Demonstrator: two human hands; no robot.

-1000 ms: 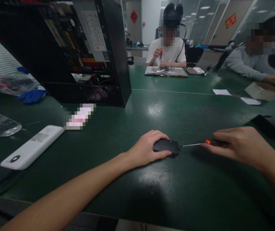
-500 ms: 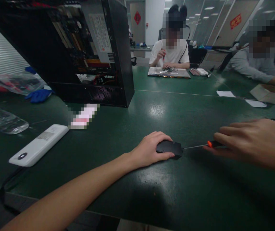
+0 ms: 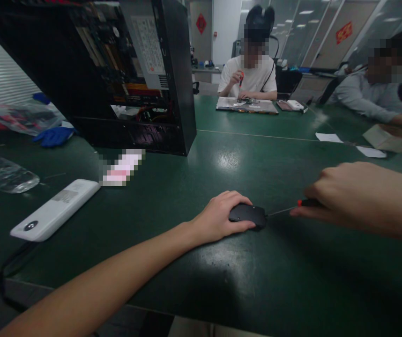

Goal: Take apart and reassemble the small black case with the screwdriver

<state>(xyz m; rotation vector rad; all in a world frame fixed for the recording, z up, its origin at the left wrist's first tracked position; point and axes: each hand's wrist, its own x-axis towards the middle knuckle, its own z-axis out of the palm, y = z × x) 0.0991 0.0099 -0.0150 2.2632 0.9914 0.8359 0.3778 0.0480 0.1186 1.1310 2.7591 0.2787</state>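
On the green table, my left hand is closed around a small black plastic box, thumb on the near side and fingers over the far side. Small screw-like dots show on its top. My right hand grips a screwdriver by its black and red handle. Its thin metal shaft runs left, and the tip meets the right end of the box. Whether the tip sits in a screw or a seam I cannot tell.
An open black computer case stands at the back left. Nearby lie a white power bank-like device with a black strap, a clear bottle and a blue glove. Across the table, a person works on a flat panel; another sits right.
My right hand has turned and shifted slightly left and up around the screwdriver handle. The left hand and the box stay in place.
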